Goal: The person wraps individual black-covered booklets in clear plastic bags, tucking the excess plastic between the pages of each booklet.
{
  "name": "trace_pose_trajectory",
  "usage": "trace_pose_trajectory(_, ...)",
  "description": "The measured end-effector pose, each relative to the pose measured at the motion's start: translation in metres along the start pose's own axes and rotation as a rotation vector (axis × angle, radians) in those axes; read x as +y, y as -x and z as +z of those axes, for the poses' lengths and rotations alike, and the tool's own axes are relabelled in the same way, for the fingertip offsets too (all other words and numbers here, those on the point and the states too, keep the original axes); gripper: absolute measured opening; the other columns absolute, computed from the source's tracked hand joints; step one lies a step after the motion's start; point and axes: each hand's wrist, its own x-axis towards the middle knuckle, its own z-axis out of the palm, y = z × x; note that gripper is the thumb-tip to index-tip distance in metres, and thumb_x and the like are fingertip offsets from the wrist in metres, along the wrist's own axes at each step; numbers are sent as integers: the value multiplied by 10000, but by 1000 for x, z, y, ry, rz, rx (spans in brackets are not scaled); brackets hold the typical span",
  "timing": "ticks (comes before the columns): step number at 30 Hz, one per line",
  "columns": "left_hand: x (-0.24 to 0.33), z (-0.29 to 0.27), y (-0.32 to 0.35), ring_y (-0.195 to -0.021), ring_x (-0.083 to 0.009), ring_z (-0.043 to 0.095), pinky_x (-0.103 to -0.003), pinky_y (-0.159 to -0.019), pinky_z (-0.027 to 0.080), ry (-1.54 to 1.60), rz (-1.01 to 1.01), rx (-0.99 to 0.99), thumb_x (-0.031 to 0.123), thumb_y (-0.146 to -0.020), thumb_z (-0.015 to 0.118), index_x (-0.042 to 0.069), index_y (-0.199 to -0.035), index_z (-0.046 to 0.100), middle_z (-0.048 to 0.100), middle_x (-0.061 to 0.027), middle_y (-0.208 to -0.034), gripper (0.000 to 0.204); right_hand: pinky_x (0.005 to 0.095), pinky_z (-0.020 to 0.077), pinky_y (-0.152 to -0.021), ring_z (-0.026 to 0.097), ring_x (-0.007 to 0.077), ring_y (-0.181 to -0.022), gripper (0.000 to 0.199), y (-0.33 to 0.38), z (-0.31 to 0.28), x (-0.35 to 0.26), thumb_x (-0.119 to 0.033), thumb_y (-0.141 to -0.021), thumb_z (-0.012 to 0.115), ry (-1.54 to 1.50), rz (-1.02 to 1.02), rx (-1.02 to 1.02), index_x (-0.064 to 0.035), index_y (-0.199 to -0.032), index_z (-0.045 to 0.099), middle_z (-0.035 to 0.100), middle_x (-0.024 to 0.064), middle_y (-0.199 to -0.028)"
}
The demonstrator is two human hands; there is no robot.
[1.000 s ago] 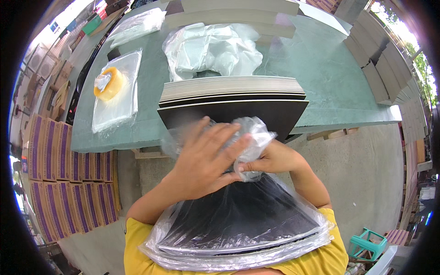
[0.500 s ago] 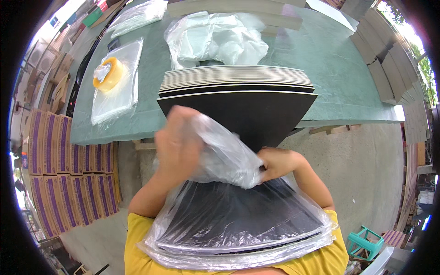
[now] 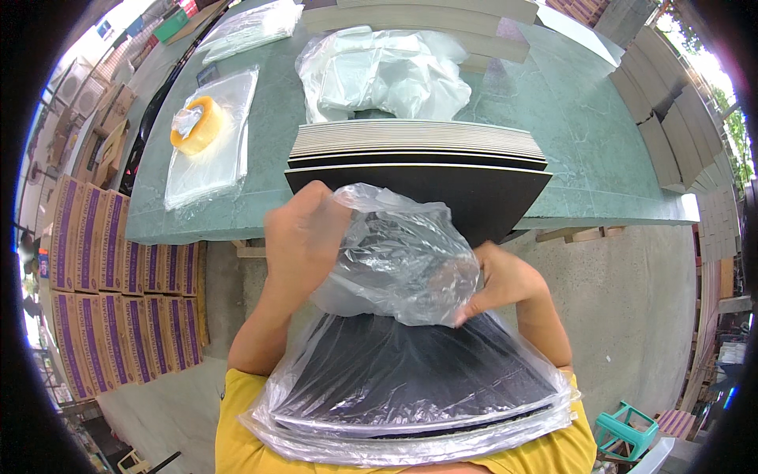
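Observation:
A clear plastic bag is bunched around a bundle of black boards that leans against my body. My left hand grips the left side of the bag's loose mouth, fingers closed. On the right side, my right hand pinches the plastic, thumb toward me, with some of the film over its fingers. Just beyond my hands, a stack of black boards with pale edges stands at the table's near edge, outside the bag.
On the green table lie a roll of tape on flat plastic sleeves, a crumpled plastic heap and more plastic. Cartons are piled at left, grey boards at right, a green stool lower right.
The bag's mouth has spread wider between my hands. My right hand has shifted a little to the right and turned, its thumb now showing; my left hand stays near its place.

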Motion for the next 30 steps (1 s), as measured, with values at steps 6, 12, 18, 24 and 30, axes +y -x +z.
trace_pose_trajectory(6, -1, -10, -6, -510, -28, 301, -209, -437, 251, -52, -5, 150, 128, -803, 543, 36, -611, 441, 360, 51, -523, 235, 257, 421, -577, 530, 101, -620, 250, -10, 21, 12, -166, -681, 709, 21, -85, 26, -20, -861, 615, 601, 44, -681)
trace_pose_trajectory(12, -14, -42, -22, -511, -24, 255, -198, -453, 202, 12, -37, 386, 148, -815, 555, 50, -573, 409, 314, 61, -516, 299, 251, 408, -540, 504, 98, -588, 244, -12, 15, 14, -186, -714, 677, 102, 105, -259, -9, -861, 596, 563, 56, -659)
trace_pose_trajectory(18, -16, -44, -19, -549, -22, 274, -186, -488, 221, -105, -70, 282, 140, -813, 549, 43, -596, 418, 333, 60, -564, 271, 221, 422, -598, 517, 96, -667, 382, -27, 27, -2, -207, -678, 720, -111, -107, 159, 13, -955, 576, 579, 27, -769)
trace_pose_trajectory(24, 9, -43, -20, -583, -45, 396, -183, -549, 325, -453, 312, 506, 122, -790, 563, 36, -708, 513, 465, 28, -612, 129, 213, 415, -592, 514, 72, -624, 170, -36, 19, -8, -150, -769, 629, -306, 104, 16, 11, -817, 600, 577, 18, -699)
trace_pose_trajectory(30, 50, -45, 17, -512, -104, 480, -227, -479, 368, 210, 69, -107, 114, -762, 598, 35, -661, 557, 535, -29, -566, 135, 191, 351, -495, 478, 48, -556, 177, -30, 21, -19, -174, -746, 650, -562, -7, 143, -9, -738, 585, 554, 2, -640)
